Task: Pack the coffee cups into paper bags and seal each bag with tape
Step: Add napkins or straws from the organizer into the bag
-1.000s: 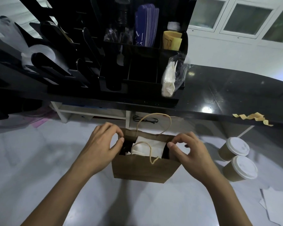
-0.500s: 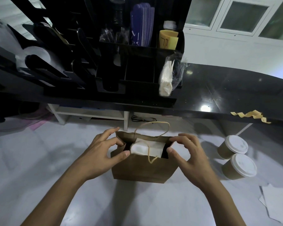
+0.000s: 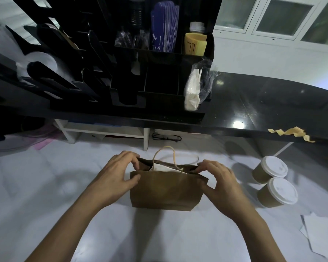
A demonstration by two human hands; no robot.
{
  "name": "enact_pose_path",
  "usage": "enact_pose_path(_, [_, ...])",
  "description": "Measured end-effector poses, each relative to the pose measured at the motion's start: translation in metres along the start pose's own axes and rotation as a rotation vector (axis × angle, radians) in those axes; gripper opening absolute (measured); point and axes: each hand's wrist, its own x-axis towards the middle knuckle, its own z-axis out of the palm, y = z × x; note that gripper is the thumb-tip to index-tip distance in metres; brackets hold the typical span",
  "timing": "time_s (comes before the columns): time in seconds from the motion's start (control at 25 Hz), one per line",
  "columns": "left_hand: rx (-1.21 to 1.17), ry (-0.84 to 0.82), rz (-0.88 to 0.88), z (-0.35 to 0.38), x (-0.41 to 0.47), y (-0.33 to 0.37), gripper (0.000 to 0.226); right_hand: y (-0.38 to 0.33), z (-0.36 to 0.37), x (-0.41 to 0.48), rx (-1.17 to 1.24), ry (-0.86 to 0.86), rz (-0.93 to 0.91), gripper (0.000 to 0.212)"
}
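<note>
A brown paper bag (image 3: pixel 167 190) is standing upright on the white counter (image 3: pixel 45 195), at centre view just below the middle. Its kraft surface is plain and unprinted, with twisted paper handles (image 3: pixel 164 154) looping up from the rim. Something white (image 3: pixel 163 168) is showing inside the narrowed mouth; what it is cannot be told. The mouth is facing up toward 12 o'clock, and the bag's long axis is running from 9 to 3 o'clock. The left hand (image 3: pixel 116 176) is pinching the bag's left upper corner, and the right hand (image 3: pixel 222 178) is pinching the right upper corner. Two lidded coffee cups (image 3: pixel 273 180) are standing touching at 3 o'clock, clear of the bag.
</note>
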Motion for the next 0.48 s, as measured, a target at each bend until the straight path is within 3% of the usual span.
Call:
enact_pose_path(0.2, [-0.101,0.025,-0.064,0.009,0.003,-0.003,0.049,-0.001,0.005,-0.003,0.073,0.055,0.121,0.028])
enact_pose_path(0.36, [-0.027,0.022,0.055,0.020,0.005,0.000,0.024,0.005,0.001,-0.004,0.082,0.086,0.100,0.028])
enact_pose_path(0.48, [-0.053,0.012,0.063,0.027,0.008,0.004,0.023,0.009,-0.004,-0.005,0.039,0.104,0.065,0.028])
